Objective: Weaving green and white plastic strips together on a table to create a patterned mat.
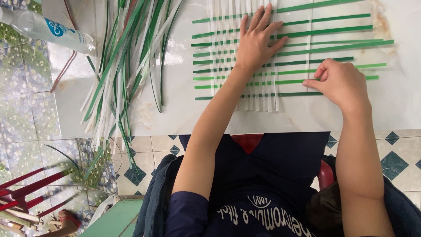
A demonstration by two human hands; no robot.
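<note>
1. The woven mat is a flat lattice of thin green strips running side to side, crossed by narrow white strips running away from the person. It lies on the white table, toward twelve o'clock from the person's chest.

2. The weave is dense only in the left part. Toward three o'clock the green strips run on loose and unwoven, and one lone white strip crosses them there.

3. The long axis of the green strips runs from nine to three o'clock, tilted slightly so the right ends sit higher. The white strips run from six to twelve o'clock, their near ends poking out below the lowest green strip.

4. The left hand lies palm down on the woven part, fingers spread and pointing toward twelve to one o'clock, pressing the lattice flat.

5. The right hand sits at three o'clock of the left, loosely curled, with its fingertips pressed together in a pinch at the lower green strips, near the lone white strip.

6. A loose bundle of green and white strips lies at nine o'clock of the mat, with a clear plastic bottle at ten o'clock.
</note>
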